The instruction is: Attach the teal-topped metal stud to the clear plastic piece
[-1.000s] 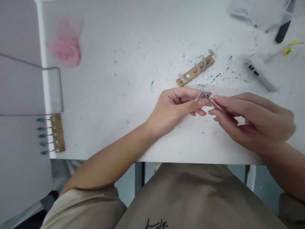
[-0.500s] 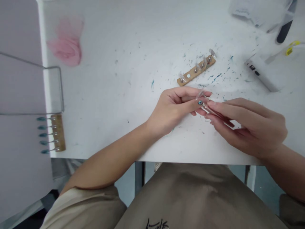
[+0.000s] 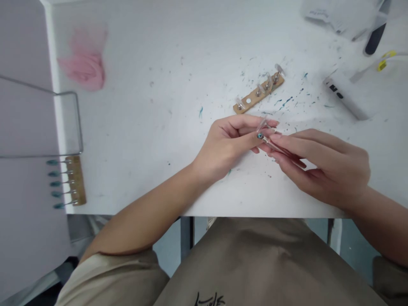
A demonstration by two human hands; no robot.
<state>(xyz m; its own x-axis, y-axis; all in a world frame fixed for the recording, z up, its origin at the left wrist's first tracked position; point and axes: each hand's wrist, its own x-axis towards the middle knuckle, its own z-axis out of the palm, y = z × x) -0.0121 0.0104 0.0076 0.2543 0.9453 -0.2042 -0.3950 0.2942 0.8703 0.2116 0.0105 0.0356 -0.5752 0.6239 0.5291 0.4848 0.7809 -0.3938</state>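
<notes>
Head view looks down past a tan shirt [image 3: 255, 263] with dark lettering at its lower edge, too cut off to read, onto a white table [image 3: 153, 127] flecked with teal paint. Just beyond the near edge the two hands meet. The left hand [image 3: 226, 146] has its grip closed on a clear nail tip [image 3: 262, 124] between thumb and fingers; the tip's long axis runs up and slightly right, away from the body. The right hand [image 3: 321, 165] is clenched on a thin stick [image 3: 274, 145] whose axis slants up-left, its teal end touching the left fingertips beside the nail tip. At the left edge lies a wooden strip [image 3: 76, 180] with five teal-tipped pins pointing left, under a wire frame [image 3: 68, 123]. Farther off sits a second wooden strip [image 3: 251, 97] carrying clear nail tips, angled up-right. Beyond that lie a pink cloth [image 3: 84, 68] at left, a white device [image 3: 344, 100] at right, and a dark-handled tool [image 3: 374, 38] in the far corner.
</notes>
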